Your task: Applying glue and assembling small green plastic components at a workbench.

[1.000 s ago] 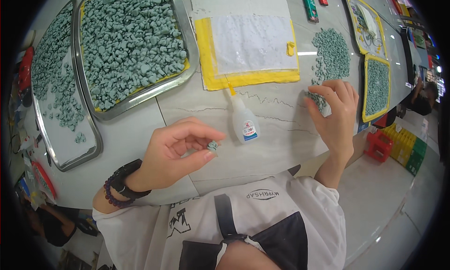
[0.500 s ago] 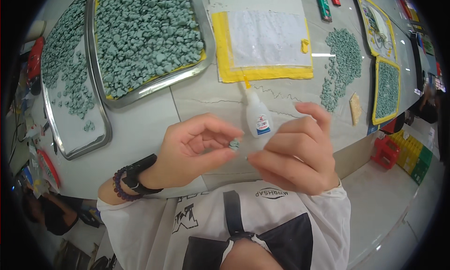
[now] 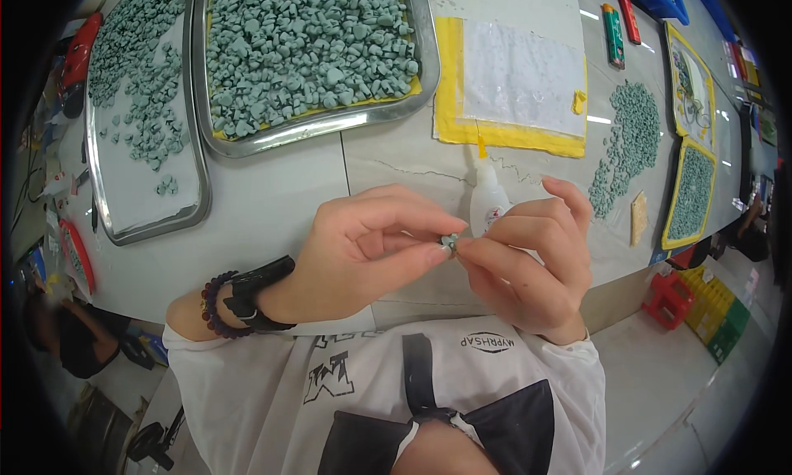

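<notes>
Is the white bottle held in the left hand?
No, the left hand pinches a small green piece, and the bottle lies on the table.

Workshop: trays (image 3: 425, 46) of green pieces (image 3: 313, 50)

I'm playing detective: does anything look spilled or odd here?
Perhaps the loose heap of tiny grey-green pieces at right: it spreads over the glossy pale tabletop, while similar pieces sit inside rimmed silver metal trays. It may be deliberate.
</notes>
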`<state>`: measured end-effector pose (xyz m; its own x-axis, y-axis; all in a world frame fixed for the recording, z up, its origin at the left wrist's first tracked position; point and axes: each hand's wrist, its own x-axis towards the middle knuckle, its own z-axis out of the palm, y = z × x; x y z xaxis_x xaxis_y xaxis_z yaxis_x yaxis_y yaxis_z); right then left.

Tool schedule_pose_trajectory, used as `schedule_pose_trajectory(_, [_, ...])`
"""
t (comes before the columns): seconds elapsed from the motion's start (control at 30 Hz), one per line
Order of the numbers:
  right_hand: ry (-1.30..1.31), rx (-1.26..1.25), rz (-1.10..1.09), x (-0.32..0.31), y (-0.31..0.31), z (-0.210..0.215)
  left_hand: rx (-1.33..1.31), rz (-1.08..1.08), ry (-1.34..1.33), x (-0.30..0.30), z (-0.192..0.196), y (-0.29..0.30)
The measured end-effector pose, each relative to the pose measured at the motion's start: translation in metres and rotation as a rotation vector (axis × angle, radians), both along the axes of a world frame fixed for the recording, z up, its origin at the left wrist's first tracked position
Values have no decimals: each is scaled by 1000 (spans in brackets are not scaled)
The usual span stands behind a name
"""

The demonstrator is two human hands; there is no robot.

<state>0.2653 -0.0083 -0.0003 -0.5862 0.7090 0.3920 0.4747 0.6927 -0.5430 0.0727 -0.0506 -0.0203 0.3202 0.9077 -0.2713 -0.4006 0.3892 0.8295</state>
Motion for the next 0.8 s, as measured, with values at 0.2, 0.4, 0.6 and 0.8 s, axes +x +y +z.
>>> schedule_pose_trajectory(0.2, [30,115,-26,-5,-7,-9,-11,19,45,-2,2,2])
schedule_pose_trajectory(0.4, [-16,181,-70,-7,-14,-11,-120,55,-62,-5,3,4])
schedule_pose_trajectory(0.6, [157,-95,-53,-5,-6,-6,-26,89,-114,-2,3,0])
schedule_pose_trajectory(0.8, [169,-204,10,-2,1,-2,73,62,-2,-2,4,1])
